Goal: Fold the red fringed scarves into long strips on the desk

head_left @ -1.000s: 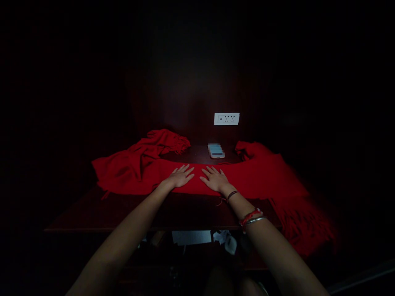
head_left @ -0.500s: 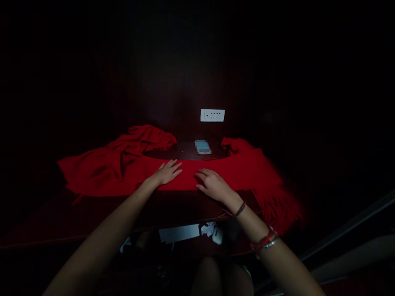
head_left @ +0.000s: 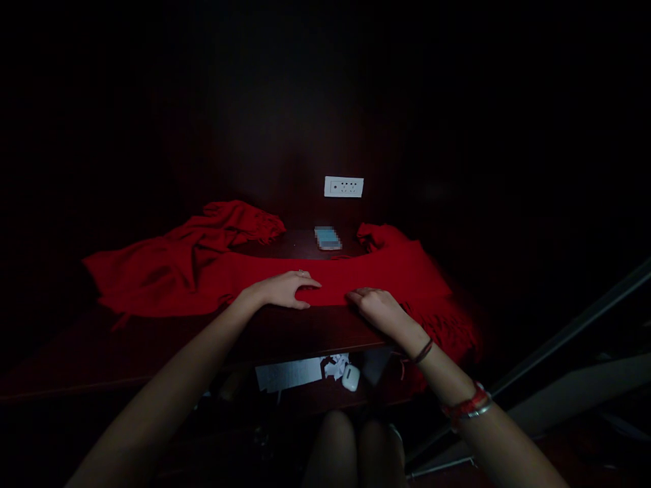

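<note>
A red fringed scarf (head_left: 333,274) lies across the dark tabletop, smooth in the middle. Its left part is rumpled, and fringes show at both ends. On the smooth stretch rests my left hand (head_left: 287,289), a ring on one finger, thumb held apart from the fingers and nothing gripped. To the right of it, my right hand (head_left: 379,308) is closed at the scarf's near edge, fingers curled on the cloth. Its fingertips are partly hidden.
Behind the scarf lies a phone-like item (head_left: 328,238) with a blurred screen. A white wall socket (head_left: 344,187) is above it. Under the tabletop are a white paper (head_left: 289,374), crumpled white pieces (head_left: 336,366) and a white earbud case (head_left: 350,377). The surroundings are very dark.
My right hand has slid right and toward the near edge, its fingers now curled in. The left hand has turned rightward, its fingers less spread. The view has shifted slightly.
</note>
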A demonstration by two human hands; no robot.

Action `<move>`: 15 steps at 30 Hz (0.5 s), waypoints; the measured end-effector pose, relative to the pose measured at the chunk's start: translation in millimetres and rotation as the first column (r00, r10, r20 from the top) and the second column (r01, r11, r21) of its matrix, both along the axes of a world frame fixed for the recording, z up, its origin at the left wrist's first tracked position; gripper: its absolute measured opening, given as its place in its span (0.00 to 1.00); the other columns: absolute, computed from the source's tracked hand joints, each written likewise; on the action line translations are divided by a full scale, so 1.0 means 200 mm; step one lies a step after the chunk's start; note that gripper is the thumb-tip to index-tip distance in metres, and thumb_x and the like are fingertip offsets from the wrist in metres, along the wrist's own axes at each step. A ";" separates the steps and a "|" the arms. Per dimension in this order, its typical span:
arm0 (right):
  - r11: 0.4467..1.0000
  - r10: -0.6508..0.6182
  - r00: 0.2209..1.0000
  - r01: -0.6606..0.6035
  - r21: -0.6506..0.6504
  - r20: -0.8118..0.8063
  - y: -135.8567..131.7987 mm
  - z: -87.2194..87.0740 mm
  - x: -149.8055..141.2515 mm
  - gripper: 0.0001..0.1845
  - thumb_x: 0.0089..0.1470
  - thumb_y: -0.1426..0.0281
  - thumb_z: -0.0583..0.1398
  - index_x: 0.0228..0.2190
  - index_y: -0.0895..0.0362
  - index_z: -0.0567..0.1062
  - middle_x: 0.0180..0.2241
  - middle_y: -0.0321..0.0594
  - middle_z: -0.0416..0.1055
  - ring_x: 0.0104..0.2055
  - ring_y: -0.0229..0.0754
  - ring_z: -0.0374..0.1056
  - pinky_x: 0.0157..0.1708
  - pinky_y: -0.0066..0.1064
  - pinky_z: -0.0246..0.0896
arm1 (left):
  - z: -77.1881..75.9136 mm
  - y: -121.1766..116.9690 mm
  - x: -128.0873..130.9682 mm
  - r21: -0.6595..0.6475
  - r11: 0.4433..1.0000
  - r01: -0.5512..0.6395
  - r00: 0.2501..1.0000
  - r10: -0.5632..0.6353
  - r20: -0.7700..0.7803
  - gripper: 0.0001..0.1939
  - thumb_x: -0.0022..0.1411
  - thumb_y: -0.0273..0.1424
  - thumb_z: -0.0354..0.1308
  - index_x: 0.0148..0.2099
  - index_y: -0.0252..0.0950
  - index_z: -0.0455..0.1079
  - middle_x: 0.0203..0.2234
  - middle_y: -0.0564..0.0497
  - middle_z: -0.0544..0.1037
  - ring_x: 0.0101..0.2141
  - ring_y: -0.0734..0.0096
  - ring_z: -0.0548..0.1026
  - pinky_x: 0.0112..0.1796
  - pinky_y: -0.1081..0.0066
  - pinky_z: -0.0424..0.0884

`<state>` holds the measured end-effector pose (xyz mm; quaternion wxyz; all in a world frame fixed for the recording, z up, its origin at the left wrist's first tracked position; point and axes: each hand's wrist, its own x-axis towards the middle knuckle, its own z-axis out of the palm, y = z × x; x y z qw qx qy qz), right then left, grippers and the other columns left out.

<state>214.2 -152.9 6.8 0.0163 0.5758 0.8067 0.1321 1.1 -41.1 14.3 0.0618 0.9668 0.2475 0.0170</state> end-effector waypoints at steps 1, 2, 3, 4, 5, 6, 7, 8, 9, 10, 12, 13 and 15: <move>1.000 -0.005 1.000 0.005 -0.003 -0.002 0.00 0.00 0.00 0.14 0.54 0.73 0.45 0.41 0.57 0.64 0.38 0.45 0.66 0.39 0.41 0.63 0.35 0.29 0.54 | 0.00 -0.01 0.00 0.004 1.000 0.012 1.000 -0.012 -0.008 0.27 0.49 0.35 0.52 0.53 0.43 0.56 0.50 0.53 0.61 0.51 0.66 0.54 0.50 0.68 0.48; 1.000 -0.006 1.000 0.006 -0.001 -0.007 0.00 0.00 -0.01 0.14 0.54 0.73 0.45 0.40 0.58 0.65 0.37 0.45 0.66 0.39 0.41 0.62 0.36 0.29 0.54 | 0.01 -0.01 0.00 0.010 1.000 0.023 1.000 -0.023 -0.016 0.27 0.48 0.31 0.51 0.53 0.43 0.55 0.50 0.54 0.61 0.51 0.67 0.55 0.50 0.68 0.49; 1.000 -0.003 1.000 0.003 0.003 -0.013 0.00 0.00 -0.01 0.14 0.54 0.72 0.44 0.40 0.58 0.65 0.37 0.45 0.67 0.40 0.41 0.62 0.36 0.29 0.54 | 0.01 -0.01 0.00 0.017 0.999 0.032 0.999 -0.032 -0.023 0.28 0.48 0.28 0.50 0.53 0.43 0.55 0.50 0.54 0.61 0.50 0.67 0.56 0.50 0.68 0.49; 1.000 0.001 1.000 0.000 0.007 -0.020 0.00 0.00 -0.02 0.14 0.55 0.72 0.44 0.39 0.58 0.65 0.37 0.45 0.67 0.40 0.40 0.62 0.37 0.29 0.53 | 0.00 -0.01 0.00 0.027 0.999 0.040 0.999 -0.039 -0.030 0.29 0.47 0.25 0.48 0.54 0.43 0.54 0.50 0.54 0.61 0.50 0.68 0.57 0.49 0.69 0.50; 1.000 0.005 1.000 -0.005 0.008 -0.025 0.01 0.00 -0.03 0.14 0.55 0.71 0.44 0.39 0.59 0.65 0.36 0.45 0.67 0.40 0.40 0.62 0.37 0.29 0.53 | 0.00 0.00 0.00 0.039 0.998 0.045 0.998 -0.044 -0.036 0.30 0.46 0.22 0.47 0.54 0.43 0.54 0.50 0.54 0.61 0.49 0.69 0.58 0.49 0.70 0.51; 1.000 0.011 0.999 -0.011 0.009 -0.031 0.01 0.00 -0.04 0.14 0.55 0.71 0.44 0.39 0.59 0.65 0.36 0.45 0.67 0.40 0.40 0.62 0.37 0.28 0.53 | -0.01 0.01 0.00 0.051 0.997 0.049 0.998 -0.047 -0.041 0.31 0.45 0.21 0.46 0.54 0.43 0.54 0.50 0.54 0.60 0.49 0.69 0.58 0.48 0.70 0.52; 1.000 0.017 0.999 -0.016 0.011 -0.036 0.02 0.00 -0.05 0.14 0.54 0.70 0.45 0.39 0.59 0.65 0.36 0.45 0.67 0.40 0.40 0.62 0.37 0.28 0.53 | -0.02 0.01 0.00 0.064 0.997 0.052 0.998 -0.049 -0.045 0.32 0.45 0.19 0.45 0.54 0.43 0.54 0.50 0.54 0.60 0.49 0.69 0.58 0.47 0.71 0.53; 1.000 0.023 0.999 -0.022 0.018 -0.042 0.02 0.00 -0.06 0.14 0.54 0.69 0.46 0.40 0.58 0.65 0.36 0.45 0.67 0.40 0.40 0.62 0.37 0.28 0.53 | -0.03 0.02 0.00 0.078 0.996 0.048 0.998 -0.045 -0.044 0.33 0.44 0.19 0.44 0.54 0.43 0.54 0.50 0.53 0.60 0.49 0.70 0.58 0.47 0.71 0.54; 0.999 0.030 0.998 -0.029 0.028 -0.049 0.03 0.00 -0.08 0.14 0.54 0.68 0.47 0.40 0.58 0.65 0.36 0.45 0.67 0.39 0.41 0.62 0.37 0.28 0.53 | -0.03 0.03 0.00 0.090 0.995 0.040 0.999 -0.036 -0.038 0.33 0.44 0.18 0.44 0.54 0.43 0.54 0.50 0.53 0.60 0.49 0.70 0.58 0.47 0.72 0.55; 0.999 0.036 0.998 -0.033 0.042 -0.056 0.04 0.00 -0.09 0.15 0.53 0.66 0.48 0.40 0.58 0.65 0.37 0.45 0.67 0.39 0.41 0.62 0.37 0.28 0.53 | -0.04 0.03 0.00 0.099 0.995 0.029 0.999 -0.027 -0.027 0.32 0.44 0.18 0.43 0.54 0.42 0.54 0.50 0.53 0.61 0.48 0.70 0.59 0.47 0.72 0.55; 0.997 0.039 0.997 -0.034 0.070 -0.072 0.05 -0.01 -0.13 0.16 0.52 0.64 0.49 0.41 0.59 0.64 0.37 0.45 0.67 0.40 0.42 0.61 0.38 0.29 0.53 | -0.04 0.04 0.00 0.104 0.994 0.010 1.000 -0.011 0.010 0.29 0.46 0.20 0.44 0.53 0.41 0.56 0.48 0.52 0.63 0.48 0.69 0.60 0.47 0.72 0.54; 0.996 0.031 0.996 -0.024 0.083 -0.078 0.06 -0.02 -0.15 0.16 0.52 0.63 0.49 0.40 0.59 0.65 0.37 0.45 0.66 0.40 0.42 0.61 0.38 0.30 0.52 | -0.04 0.05 0.00 0.104 0.995 0.003 0.999 -0.006 0.032 0.27 0.47 0.21 0.44 0.52 0.40 0.57 0.47 0.52 0.64 0.47 0.69 0.61 0.47 0.72 0.54; 0.994 0.006 0.996 0.004 0.109 -0.085 0.09 -0.02 -0.19 0.14 0.52 0.66 0.48 0.39 0.60 0.66 0.36 0.46 0.66 0.40 0.42 0.60 0.38 0.31 0.52 | -0.03 0.05 0.00 0.105 0.994 0.009 0.997 -0.016 0.069 0.21 0.50 0.25 0.44 0.49 0.38 0.61 0.43 0.51 0.68 0.44 0.70 0.64 0.46 0.72 0.55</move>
